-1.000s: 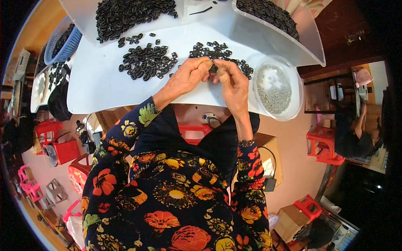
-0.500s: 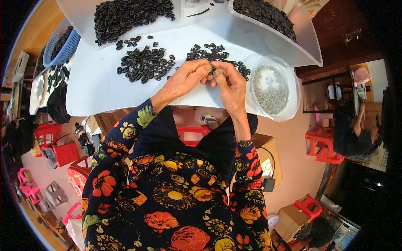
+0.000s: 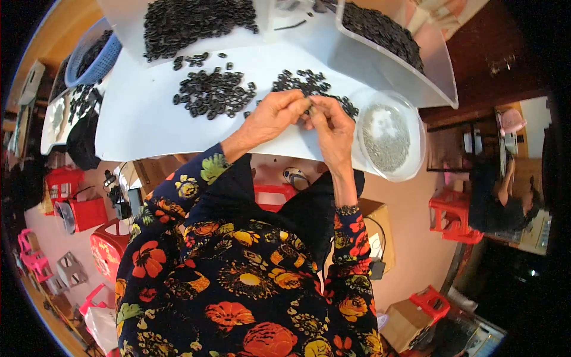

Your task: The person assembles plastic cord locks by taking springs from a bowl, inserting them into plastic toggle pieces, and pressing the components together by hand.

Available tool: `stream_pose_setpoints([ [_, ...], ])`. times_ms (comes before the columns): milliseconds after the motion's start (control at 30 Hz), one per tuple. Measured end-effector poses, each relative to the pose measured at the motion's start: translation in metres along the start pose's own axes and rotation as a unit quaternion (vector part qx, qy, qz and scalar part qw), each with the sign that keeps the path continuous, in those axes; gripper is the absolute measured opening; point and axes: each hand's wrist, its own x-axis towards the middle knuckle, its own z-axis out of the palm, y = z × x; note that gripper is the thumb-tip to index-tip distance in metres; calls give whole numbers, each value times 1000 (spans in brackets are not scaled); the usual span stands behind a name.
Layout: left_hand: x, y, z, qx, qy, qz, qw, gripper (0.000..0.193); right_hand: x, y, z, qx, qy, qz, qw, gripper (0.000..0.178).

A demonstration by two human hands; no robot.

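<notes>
Head view, with clock directions from the hands: the floral top (image 3: 250,282), dark cloth with red and yellow blooms, fills the near ground at 6 o'clock. Beyond it, the left hand (image 3: 270,116) and right hand (image 3: 333,128) meet fingertip to fingertip over a smooth white table (image 3: 140,119). The right thumb and fingers pinch a small black piece (image 3: 308,108), mostly hidden; whether the left fingers, bunched against them, grip it too, I cannot tell.

At 12 o'clock a scattered black pile (image 3: 297,82) stretches round to 2, its near edge masked by the hands. At 9 lies another pile (image 3: 208,95) of rounded, holed links. A clear round tub (image 3: 419,146) of slim silvery pins (image 3: 386,149) stands at 4, near the right wrist.

Farther out, translucent plastic bins heaped with black pieces wall off 10 (image 3: 126,33) and 2 (image 3: 380,66). A latticed blue basket (image 3: 106,65) sits past the left pile. Farthest, at 4, are glossy red stools (image 3: 452,214) and a dark-clothed person (image 3: 496,208).
</notes>
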Motion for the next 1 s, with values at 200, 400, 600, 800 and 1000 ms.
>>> stream_pose_setpoints([
  [200,-4,0,5,-31,6,35,999,24,-5,8,3,106,25,25,994,15],
  [400,-11,13,4,17,72,108,991,21,3,-14,12,82,70,8,994,16],
  [600,-35,4,0,61,80,112,989,20,78,-81,-29,30,167,-131,977,19],
  [800,-45,4,1,61,45,79,994,26,87,-83,6,-67,152,-159,973,18],
  [1000,-43,7,1,39,41,85,995,28,82,-29,56,-322,-141,-6,936,12],
])
